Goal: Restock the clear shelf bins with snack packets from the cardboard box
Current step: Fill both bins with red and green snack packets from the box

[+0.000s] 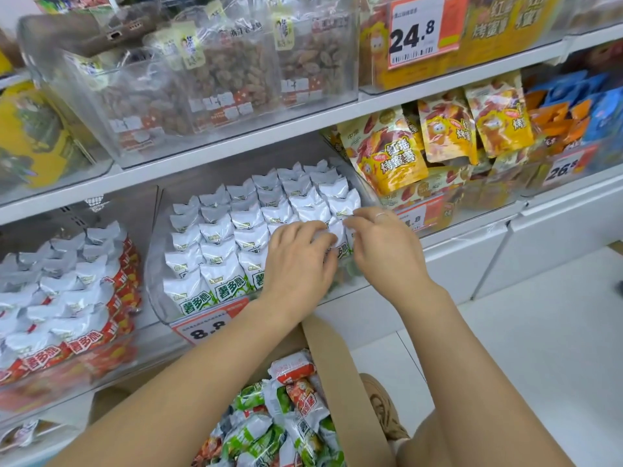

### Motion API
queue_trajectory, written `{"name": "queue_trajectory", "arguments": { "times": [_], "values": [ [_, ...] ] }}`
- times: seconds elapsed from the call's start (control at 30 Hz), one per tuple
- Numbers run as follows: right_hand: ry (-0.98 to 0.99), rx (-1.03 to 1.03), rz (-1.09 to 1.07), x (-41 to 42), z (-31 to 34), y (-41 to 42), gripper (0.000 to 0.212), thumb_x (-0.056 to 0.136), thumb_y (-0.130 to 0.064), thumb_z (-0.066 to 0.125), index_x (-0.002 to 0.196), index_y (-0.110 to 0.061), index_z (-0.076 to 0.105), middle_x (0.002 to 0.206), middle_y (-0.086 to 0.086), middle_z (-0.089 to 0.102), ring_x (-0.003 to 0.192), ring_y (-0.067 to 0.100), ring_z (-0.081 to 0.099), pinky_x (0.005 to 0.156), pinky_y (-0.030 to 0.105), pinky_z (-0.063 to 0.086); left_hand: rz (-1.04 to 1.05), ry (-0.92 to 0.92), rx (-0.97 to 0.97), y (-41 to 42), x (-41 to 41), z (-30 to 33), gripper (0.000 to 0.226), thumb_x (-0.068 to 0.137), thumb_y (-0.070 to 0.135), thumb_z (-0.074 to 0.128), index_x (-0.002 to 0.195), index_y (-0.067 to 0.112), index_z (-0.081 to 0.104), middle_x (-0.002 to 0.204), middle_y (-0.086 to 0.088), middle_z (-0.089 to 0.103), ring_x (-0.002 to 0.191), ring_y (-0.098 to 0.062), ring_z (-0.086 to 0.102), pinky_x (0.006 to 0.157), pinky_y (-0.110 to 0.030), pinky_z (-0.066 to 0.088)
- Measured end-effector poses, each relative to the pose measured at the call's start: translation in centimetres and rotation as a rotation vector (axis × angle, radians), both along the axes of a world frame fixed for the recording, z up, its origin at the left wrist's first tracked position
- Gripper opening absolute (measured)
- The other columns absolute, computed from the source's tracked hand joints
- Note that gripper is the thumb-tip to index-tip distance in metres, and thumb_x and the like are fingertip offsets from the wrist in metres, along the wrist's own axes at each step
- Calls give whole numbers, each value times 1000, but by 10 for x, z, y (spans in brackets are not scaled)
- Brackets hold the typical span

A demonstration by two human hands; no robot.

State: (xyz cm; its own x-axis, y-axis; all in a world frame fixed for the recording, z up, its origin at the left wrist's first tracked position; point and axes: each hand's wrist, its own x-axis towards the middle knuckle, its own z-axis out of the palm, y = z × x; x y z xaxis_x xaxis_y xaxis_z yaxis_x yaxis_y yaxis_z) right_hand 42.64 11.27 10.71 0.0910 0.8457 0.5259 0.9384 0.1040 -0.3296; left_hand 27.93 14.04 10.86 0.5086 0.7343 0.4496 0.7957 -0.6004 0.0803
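Packet [337, 234] between both hands' fingers [350, 224]

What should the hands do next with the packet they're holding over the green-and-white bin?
Probably seat it upright in the front right corner of the bin. Both hands, left hand and right hand, hold a white packet there, where the neat rows look unfinished, and the cardboard box below holds more.

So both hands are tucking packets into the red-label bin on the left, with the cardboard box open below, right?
Not quite. The head view shows the left hand and right hand at the green-label bin in the middle, not the red-label bin. The cardboard box is open below.
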Motion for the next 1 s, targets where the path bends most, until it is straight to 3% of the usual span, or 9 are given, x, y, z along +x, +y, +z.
{"name": "queue_trajectory", "arguments": {
  "times": [0.13,0.3,0.4,0.47,0.53,0.63,0.7,0.83,1.0],
  "values": [
    [-116,-144,13,-4,-3,0,42,72,-12,43,105,-9,69,106,10,68,96,31,63,84,38,39,12,27,-169,4,-1,2,34,96,36,44,115,22,67,132,3,57,122,-24,45,101,-34,27],
    [-45,-144,18,-4,-1,-2,42,83,-7,52,124,-12,61,125,8,61,112,29,57,93,38,34,-17,37,-263,5,-12,10,39,100,40,41,134,27,54,153,3,35,138,-20,28,112,-35,20],
    [109,-38,18,-6,3,-6,41,84,-4,52,121,-14,63,124,6,61,105,31,59,81,37,45,-20,58,-256,-1,-25,4,46,101,44,34,143,29,42,158,0,23,143,-19,20,117,-34,9],
    [183,48,31,-9,4,-9,35,84,-8,49,113,-16,67,112,3,66,93,29,64,71,37,49,-51,107,-264,-7,-33,0,54,99,50,25,149,30,31,161,1,11,147,-16,9,118,-31,-5],
    [243,119,116,-16,7,-17,32,85,-17,45,105,-18,70,98,-1,71,82,25,67,66,38,53,-71,6,-237,-19,-47,1,55,98,49,27,149,30,30,160,4,12,147,-12,8,118,-27,-9],
    [229,95,279,-43,4,-34,31,85,-25,44,98,-19,72,84,-4,73,74,18,68,61,36,55,-74,-245,-245,-50,-89,-1,40,98,38,38,133,25,54,144,9,45,134,-6,36,117,-27,17],
    [206,-7,394,-67,-2,-44,27,84,-25,50,98,-21,72,81,-5,73,72,16,68,61,34,55,-48,-315,-305,-73,-127,-18,34,95,33,41,113,22,67,117,10,65,112,-4,54,101,-20,35],
    [-37,-343,638,-119,-23,-52,29,93,-27,47,113,-27,68,96,-4,72,84,18,67,67,29,47,172,-307,-426,-121,-200,-63,28,91,32,45,100,25,71,93,22,63,93,3,54,75,-7,40],
    [-350,-713,657,-163,-77,-49,33,99,-29,38,127,-24,55,115,4,65,103,23,61,75,32,45,429,-173,-864,-141,-256,-122,16,95,30,52,97,36,66,93,12,71,82,-4,63,75,-30,52]
  ]
}}
